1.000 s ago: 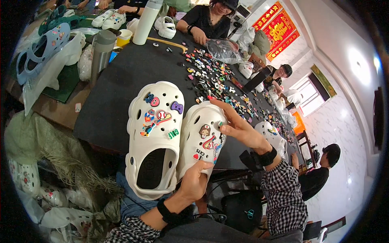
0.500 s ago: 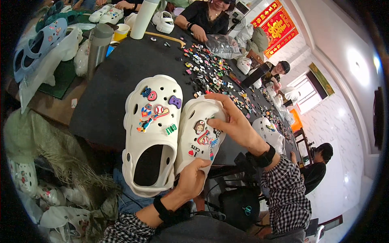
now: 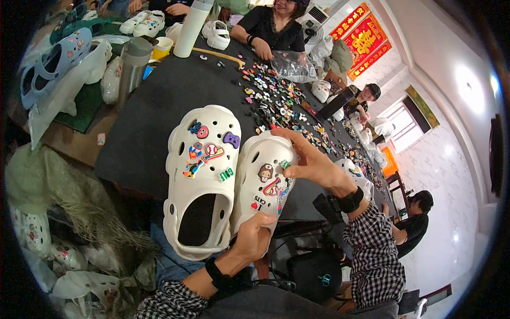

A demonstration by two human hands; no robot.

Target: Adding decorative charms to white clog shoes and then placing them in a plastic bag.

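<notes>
Two white foam clogs lie side by side at the near edge of a black table (image 3: 159, 106). The left clog (image 3: 199, 181) carries several colourful charms and rests free. My left hand (image 3: 254, 236) grips the heel end of the right clog (image 3: 260, 183) from below. My right hand (image 3: 311, 159) rests on that clog's toe, its fingertips pinching a small green charm (image 3: 285, 164) against the upper. Other charms sit on the same clog below it.
Loose charms (image 3: 276, 101) are scattered over the far half of the table. A steel flask (image 3: 133, 66), a white bottle (image 3: 190, 26), blue clogs (image 3: 50, 58) and more white clogs stand around. A person in black sits opposite; others sit along the right. Bagged clogs lie lower left.
Both clogs have come closer and lower in view. My right hand has shifted across the right clog's toe, fingertips now at the green charm; my left hand keeps its hold on the heel.
</notes>
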